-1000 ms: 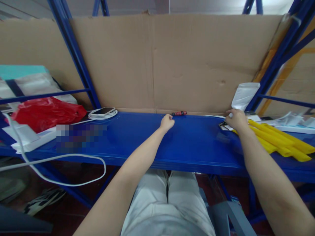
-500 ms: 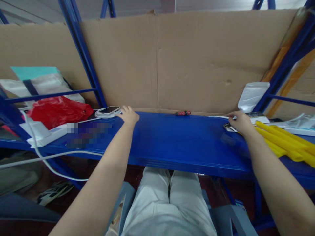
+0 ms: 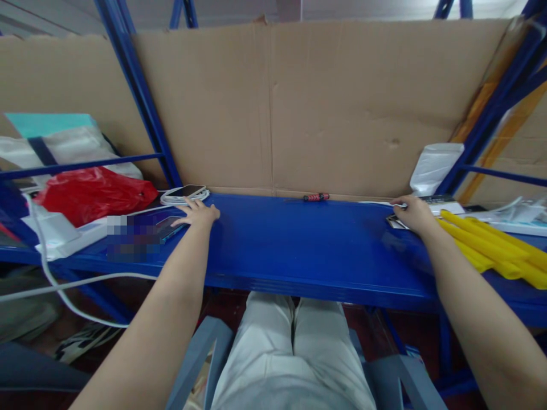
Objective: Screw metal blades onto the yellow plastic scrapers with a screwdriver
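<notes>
My left hand [image 3: 197, 213] is open, fingers spread, over the left part of the blue shelf top [image 3: 290, 245]. Just beyond its fingertips a phone [image 3: 186, 192] lies on a coiled white cable [image 3: 171, 200]. Left of the hand is another dark flat device [image 3: 167, 228], partly pixelated. At the right, my right hand [image 3: 412, 212] has its fingers closed on a thin white cable [image 3: 374, 203] that runs left along the shelf. Under that hand a small black-and-white flat item [image 3: 396, 222] shows in part. A red-and-black screwdriver [image 3: 315, 197] lies between the hands, near the back.
Yellow rolled sheets [image 3: 491, 245] lie by my right forearm. A white plastic bag [image 3: 435, 168] leans on the cardboard back wall [image 3: 333, 108]. At left are a red plastic bag [image 3: 96, 193], a white power strip [image 3: 81, 239] and a loose white cord [image 3: 47, 256]. Blue posts [image 3: 141, 97] frame the shelf.
My left hand has moved left and nearer to me, away from beside the phone, with its fingers spreading. The dark flat device shows more. My right hand stays at the cable.
</notes>
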### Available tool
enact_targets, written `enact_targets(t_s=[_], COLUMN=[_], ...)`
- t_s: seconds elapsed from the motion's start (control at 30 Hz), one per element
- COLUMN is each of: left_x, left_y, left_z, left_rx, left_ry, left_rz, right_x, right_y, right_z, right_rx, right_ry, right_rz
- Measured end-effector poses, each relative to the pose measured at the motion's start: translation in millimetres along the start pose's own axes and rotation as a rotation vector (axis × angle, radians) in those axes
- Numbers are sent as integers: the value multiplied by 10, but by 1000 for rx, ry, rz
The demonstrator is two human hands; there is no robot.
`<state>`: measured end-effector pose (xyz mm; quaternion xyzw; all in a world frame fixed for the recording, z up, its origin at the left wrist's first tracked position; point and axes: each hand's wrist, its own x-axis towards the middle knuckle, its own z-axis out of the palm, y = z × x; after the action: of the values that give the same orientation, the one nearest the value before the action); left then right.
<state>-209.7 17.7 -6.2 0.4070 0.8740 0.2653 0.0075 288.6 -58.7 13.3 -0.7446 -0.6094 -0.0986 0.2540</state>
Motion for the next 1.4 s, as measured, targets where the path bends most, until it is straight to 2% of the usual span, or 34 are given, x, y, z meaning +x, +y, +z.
enact_targets(t_s=[0.23,0.37,0.43,0.53,0.67,0.77,0.8,0.87,0.93,1.0,1.23,1.3,1.4], left_x=[-34,-127,-191,-325,-614,-887,-974,-1122,-1221,-1269,-1241,-1238,-1250], left_y=[-12,99,258,622,1078,1178,1165,1109,1057,1035,1048,1041,1035], left_z=[-2,3,-9,-48,-28,117,181,302,381,407,332,322,313], left_rx=[-45,-139,-227,-414,-764,-805,-742,-536,-400,-355,-372,-366,-344], left_ry=[10,69,83,51,-169,-397,-429,-377,-319,-357,-360,-362,-381], left_rz=[40,110,164,154,196,413,525,786,996,1069,1094,1091,1093], right_x=[12,-1,-10,-10,20,48,53,53,39,15,-74,-88,-85], right_y=[21,9,0,11,72,120,130,139,135,130,275,347,436], right_z=[8,-2,-8,0,41,72,79,80,61,17,-236,-276,-280], right_rx=[37,24,19,21,40,44,41,29,1,-37,-59,-51,-59], right_ry=[26,17,4,-3,28,48,51,56,66,87,332,352,305], right_rz=[-13,4,11,11,-17,-16,-11,7,58,157,566,671,752])
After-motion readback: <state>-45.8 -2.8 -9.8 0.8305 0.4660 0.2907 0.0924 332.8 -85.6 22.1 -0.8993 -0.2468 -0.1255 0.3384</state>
